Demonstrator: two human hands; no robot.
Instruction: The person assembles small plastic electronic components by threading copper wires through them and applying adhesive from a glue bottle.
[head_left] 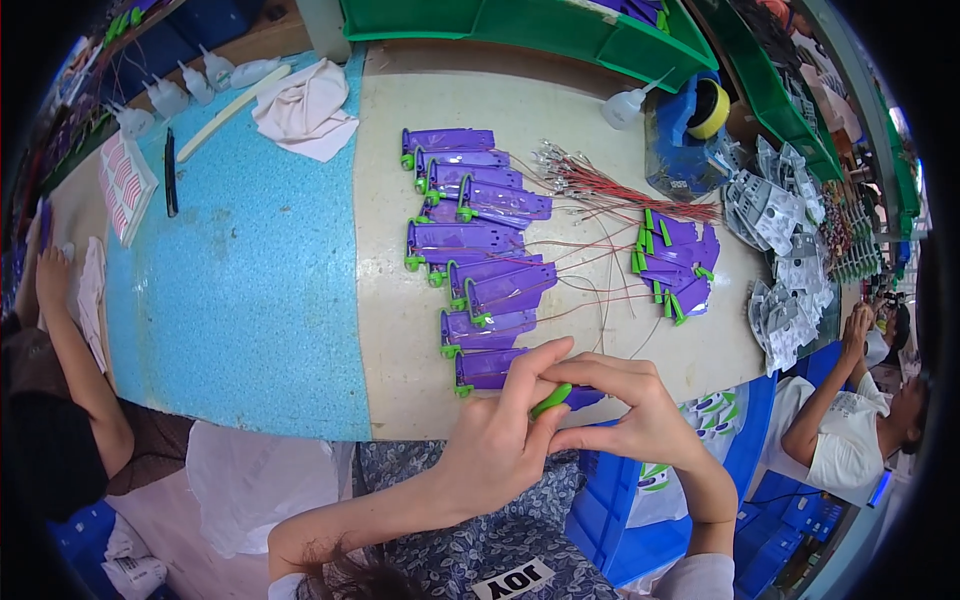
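Here, by the near edge of the table [395,400], a small green piece [551,400] is gripped narrowly between thumb and fingers by the left hand [490,435]. On its right, the right hand [640,415] is curved inward, fingertips set close; whether the piece is pinched by them too cannot be told. It is probably best steadied by the left while light, even pressure is applied by the right, with the thin red wires [600,292] kept unsnagged.

Now to the containers: at far left, white squeeze bottles [196,86] are lined up, contents hidden. Along the top, purple pieces with green bits [645,12] are held in a green bin [480,32]. At lower right, white, green and purple printed parts [712,415] are seen inside a blue bin [757,405]. Farther right, another green bin [775,105] is seen, its contents too unclear to be named
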